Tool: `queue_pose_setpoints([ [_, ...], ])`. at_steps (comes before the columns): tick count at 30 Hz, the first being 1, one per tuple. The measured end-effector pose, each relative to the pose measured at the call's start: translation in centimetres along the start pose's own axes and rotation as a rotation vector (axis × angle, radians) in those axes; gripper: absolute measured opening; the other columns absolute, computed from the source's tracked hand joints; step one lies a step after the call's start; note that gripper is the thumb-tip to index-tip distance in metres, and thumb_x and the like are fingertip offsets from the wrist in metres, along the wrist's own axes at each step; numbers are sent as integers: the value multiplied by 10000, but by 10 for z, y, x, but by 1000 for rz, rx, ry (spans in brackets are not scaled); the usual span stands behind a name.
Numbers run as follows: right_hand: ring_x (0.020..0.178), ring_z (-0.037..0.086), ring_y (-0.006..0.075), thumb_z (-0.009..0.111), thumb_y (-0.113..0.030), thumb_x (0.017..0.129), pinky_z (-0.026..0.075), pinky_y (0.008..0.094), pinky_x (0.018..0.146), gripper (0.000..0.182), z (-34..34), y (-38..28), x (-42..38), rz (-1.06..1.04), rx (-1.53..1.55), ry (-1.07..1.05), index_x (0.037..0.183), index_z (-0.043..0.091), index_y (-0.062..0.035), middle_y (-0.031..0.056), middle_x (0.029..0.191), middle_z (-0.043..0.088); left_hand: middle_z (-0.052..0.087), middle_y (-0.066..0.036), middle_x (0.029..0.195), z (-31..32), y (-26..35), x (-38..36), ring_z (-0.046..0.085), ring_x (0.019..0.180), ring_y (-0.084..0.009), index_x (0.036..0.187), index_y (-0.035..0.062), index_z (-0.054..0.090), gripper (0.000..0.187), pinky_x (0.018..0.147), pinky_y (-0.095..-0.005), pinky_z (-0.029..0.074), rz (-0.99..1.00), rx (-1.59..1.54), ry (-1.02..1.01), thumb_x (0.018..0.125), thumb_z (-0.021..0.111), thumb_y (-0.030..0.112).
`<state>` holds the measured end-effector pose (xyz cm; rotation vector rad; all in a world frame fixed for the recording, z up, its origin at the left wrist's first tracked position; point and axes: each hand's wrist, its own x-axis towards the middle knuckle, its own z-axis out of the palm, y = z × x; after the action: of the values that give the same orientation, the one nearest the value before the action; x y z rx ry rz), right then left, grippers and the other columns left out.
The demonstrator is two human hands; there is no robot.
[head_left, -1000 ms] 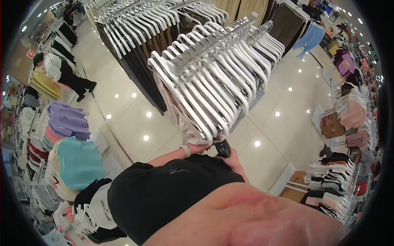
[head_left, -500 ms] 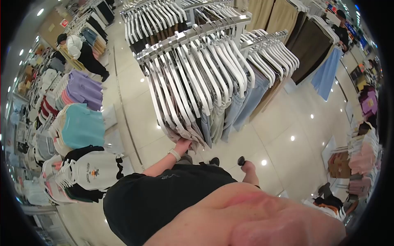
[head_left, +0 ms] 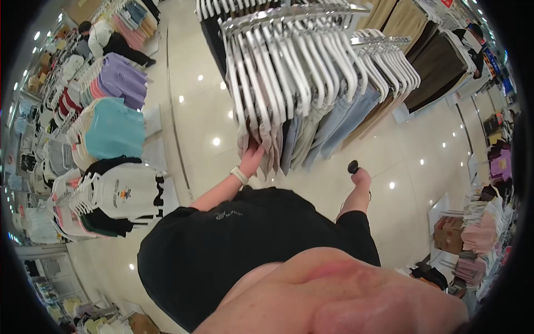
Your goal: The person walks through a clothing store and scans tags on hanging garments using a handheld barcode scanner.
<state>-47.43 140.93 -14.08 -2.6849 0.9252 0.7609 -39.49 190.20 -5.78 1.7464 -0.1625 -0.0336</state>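
A row of trousers hangs on white hangers [head_left: 295, 72] from a chrome rack. My left hand [head_left: 252, 160], with a pale watch [head_left: 239, 176] at the wrist, is at the near end of this row. Its fingers are closed on the pinkish-beige trousers [head_left: 271, 149], and some fingertips are hidden in the folds. Grey and light-blue trousers [head_left: 342, 129] hang farther along. Out to the right, apart from the rack, my right hand [head_left: 361, 178] is closed around a small black rounded object [head_left: 353, 166], whose kind I cannot make out.
To the left stand racks of tops, among them a turquoise shirt [head_left: 115, 129], a purple shirt [head_left: 123, 80] and a white printed shirt [head_left: 130, 190]. A person [head_left: 105, 42] bends by the far left racks. Dark brown trousers [head_left: 436, 75] hang at right, above a cardboard box [head_left: 448, 234].
The view has shifted, and the rack now appears higher and farther right. My left hand shows more fully against the beige trousers. My right arm reaches farther out with the black object.
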Motion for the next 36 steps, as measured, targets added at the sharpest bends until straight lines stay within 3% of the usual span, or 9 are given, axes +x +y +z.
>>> queue_pose_setpoints([
  [3,1167,653,335,633,-153,830,537,437,983,394,-11,-13,-13,2,-6,43,1219,692,-126,161,1216,703,691,-142,1074,-10,44,-3,644,964,-249,1252,-21,604,409,868,-348,505,124,201,44,1017,565,312],
  [7,1177,650,335,634,-164,826,526,454,1003,411,-3,-50,-23,-52,40,43,1230,686,-117,161,1230,698,644,-73,714,-32,61,-7,597,679,-191,801,16,681,349,690,-352,495,-64,78,-433,1008,572,274],
  [12,1104,671,361,608,-177,773,543,463,942,403,55,-123,-34,-338,65,2,1160,709,-128,184,1133,721,691,-105,865,-43,63,-9,633,754,-213,1019,0,673,224,722,-346,505,107,6,-270,950,635,209],
  [18,1091,668,407,677,-280,742,520,493,950,442,149,-181,-134,-447,360,-187,1144,712,-100,208,1093,728,611,-235,1274,-68,32,8,588,1173,-363,1395,-76,469,563,1011,-407,448,245,135,-70,920,638,174],
  [22,1107,673,402,696,-238,764,527,460,936,466,204,-126,-104,-171,567,-101,1182,693,-34,219,1097,732,599,-194,1329,-71,16,18,568,1231,-322,1380,-45,501,480,1052,-398,421,151,98,-52,998,569,237],
  [24,1149,651,392,646,-210,776,524,484,965,450,177,-105,-121,-167,276,-156,1206,686,-81,216,1150,713,669,-141,1166,-61,31,30,640,1058,-271,1251,-23,608,350,909,-383,509,291,57,87,1043,495,234],
  [28,1162,650,376,641,-216,813,528,471,974,438,152,-71,-149,-155,86,-271,1231,679,-90,202,1180,711,631,-160,1279,-53,59,69,594,1182,-285,1362,-12,560,423,1013,-387,464,170,57,98,1043,528,264],
  [34,1174,644,375,694,-317,827,523,453,969,466,200,-50,-146,-13,357,-271,1225,678,-75,204,1193,707,604,-212,1346,-68,137,105,577,1252,-338,1454,2,466,505,1053,-417,445,478,238,271,1033,544,270],
  [36,1163,647,383,705,-377,822,522,457,960,498,184,-75,-171,-51,386,-229,1215,680,-73,207,1186,709,629,-209,1313,-70,134,110,577,1247,-372,1378,-6,551,521,1065,-424,441,274,-7,265,976,651,308],
])
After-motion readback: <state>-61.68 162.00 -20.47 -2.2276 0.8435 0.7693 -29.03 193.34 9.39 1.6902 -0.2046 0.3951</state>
